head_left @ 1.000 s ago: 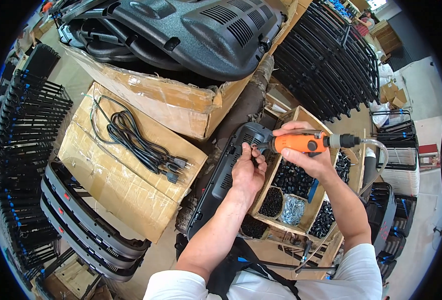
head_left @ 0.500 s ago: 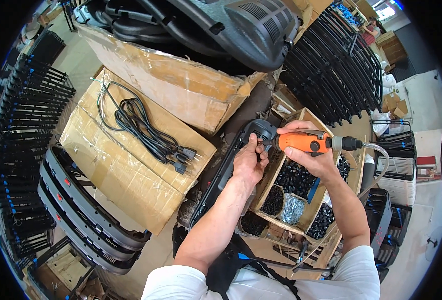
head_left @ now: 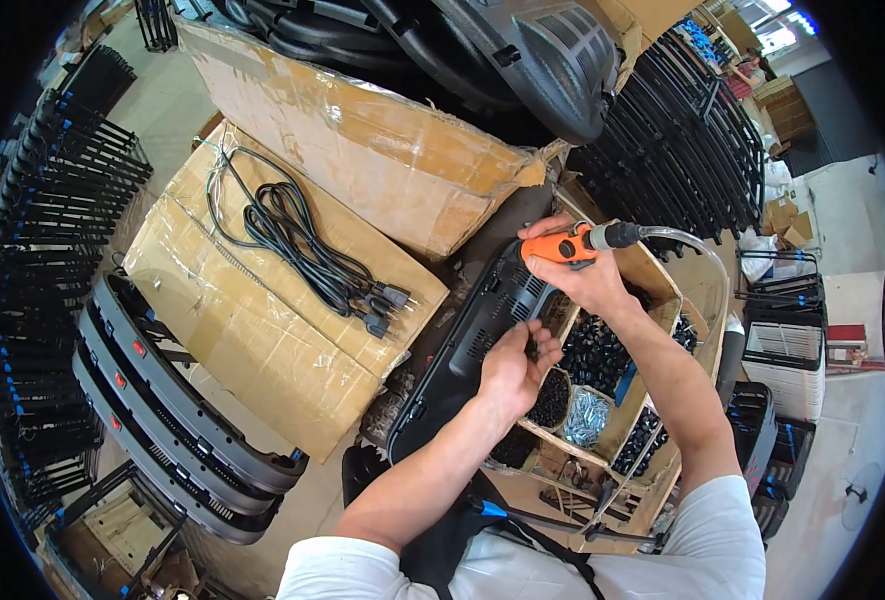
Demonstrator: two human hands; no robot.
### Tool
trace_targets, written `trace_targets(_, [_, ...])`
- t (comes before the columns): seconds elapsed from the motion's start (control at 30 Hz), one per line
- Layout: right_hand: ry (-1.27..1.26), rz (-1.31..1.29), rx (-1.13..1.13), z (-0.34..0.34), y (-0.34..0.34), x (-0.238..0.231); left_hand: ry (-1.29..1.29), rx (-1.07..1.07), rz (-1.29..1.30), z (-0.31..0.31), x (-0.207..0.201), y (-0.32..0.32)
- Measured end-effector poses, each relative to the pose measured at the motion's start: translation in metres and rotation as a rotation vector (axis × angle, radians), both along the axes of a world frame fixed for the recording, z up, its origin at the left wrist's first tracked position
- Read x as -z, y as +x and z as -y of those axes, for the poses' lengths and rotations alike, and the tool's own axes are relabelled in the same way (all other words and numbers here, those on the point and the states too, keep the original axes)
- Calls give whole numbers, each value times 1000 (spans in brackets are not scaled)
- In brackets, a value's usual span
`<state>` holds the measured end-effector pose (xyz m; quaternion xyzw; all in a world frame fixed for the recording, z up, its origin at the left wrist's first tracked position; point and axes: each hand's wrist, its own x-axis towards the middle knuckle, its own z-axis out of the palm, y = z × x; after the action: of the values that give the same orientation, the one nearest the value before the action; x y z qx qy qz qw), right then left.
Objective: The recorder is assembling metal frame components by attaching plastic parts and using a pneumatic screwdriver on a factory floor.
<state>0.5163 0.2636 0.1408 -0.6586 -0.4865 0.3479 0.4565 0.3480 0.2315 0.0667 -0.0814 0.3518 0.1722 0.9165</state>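
My right hand (head_left: pixel 588 275) is wrapped round an orange air screwdriver (head_left: pixel 555 247), whose clear hose leads off to the right. Its tip is hidden, over the far end of a long black plastic cover (head_left: pixel 468 345) with vent slots. Beside the cover's right edge my left hand (head_left: pixel 516 368) is closed with curled fingers; whatever lies in them is too small or hidden to name. Just right of that hand stands a wooden parts box (head_left: pixel 603 458) with compartments of black screws (head_left: pixel 551 400), silver screws (head_left: pixel 586 415) and black plastic pieces (head_left: pixel 593 350).
Black power cords (head_left: pixel 303 235) lie coiled on a flat cardboard sheet (head_left: pixel 233 330) at left. Behind stands a large carton (head_left: pixel 363 130) full of black plastic housings (head_left: pixel 543 60). Curved grey covers (head_left: pixel 178 420) are stacked at lower left; black metal frames (head_left: pixel 673 140) stand at far right.
The screwdriver and my right hand have moved up and left to the cover's far end. My left hand has drawn back toward me, off the cover toward the parts box.
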Motion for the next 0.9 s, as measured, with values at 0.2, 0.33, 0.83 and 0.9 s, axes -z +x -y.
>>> trace_targets(0.2, [12,-13,15,1,2,5,37,160,-33,36,-1,-52])
trace_targets(0.33, [-1,-5,15,0,-5,0,68,195,-15,48,3,-85])
trace_targets(0.83, [164,-49,304,89,-50,-73,250,380,-102,50,6,-140])
trace_targets(0.9, [131,19,449,154,-66,-89,278,530,-81,65,9,-131])
